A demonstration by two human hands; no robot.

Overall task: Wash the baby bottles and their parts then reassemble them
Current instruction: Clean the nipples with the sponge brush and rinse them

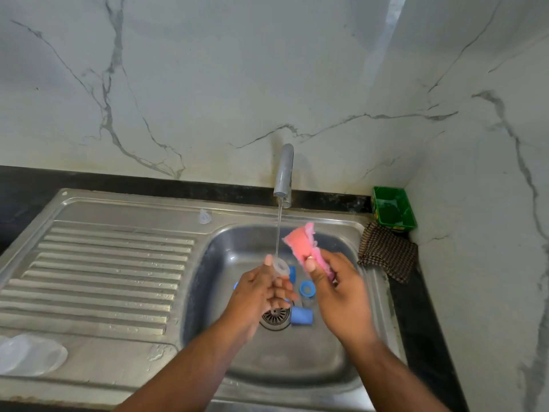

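- One clear silicone teat (pixel 280 268), wide rim up, over the sink basin (pixel 297 364) and straight under the thin water stream (pixel 278 230).
- Pinched by the left hand (pixel 261 292): thumb against the rim's left side, other fingers curled round the lower part.
- Just to the right, a pink sponge (pixel 301 243) gripped in the right hand (pixel 338 292), thumb pressed on its front, remaining fingers folded behind; upper end sticking up free, near the stream but apart from the teat.
- Below the hands, on the basin floor: a blue ring (pixel 307 288) lying open side up and a blue cap (pixel 301 316) on its side just beside the drain (pixel 274 319). Another blue piece (pixel 292 273) partly hidden behind the teat, kind not tellable.
- Above, a steel tap (pixel 283 173), running.
- On the ledge behind the basin, left of the tap, a second clear teat (pixel 205 217), upright.
- Near the front left corner, beside the ribbed drainboard (pixel 104 272), a clear domed cover (pixel 29 355).
- At the far right corner, a green tub (pixel 393 211) on the black counter (pixel 416 307), with a checked cloth (pixel 386 254) crumpled just in front of it.
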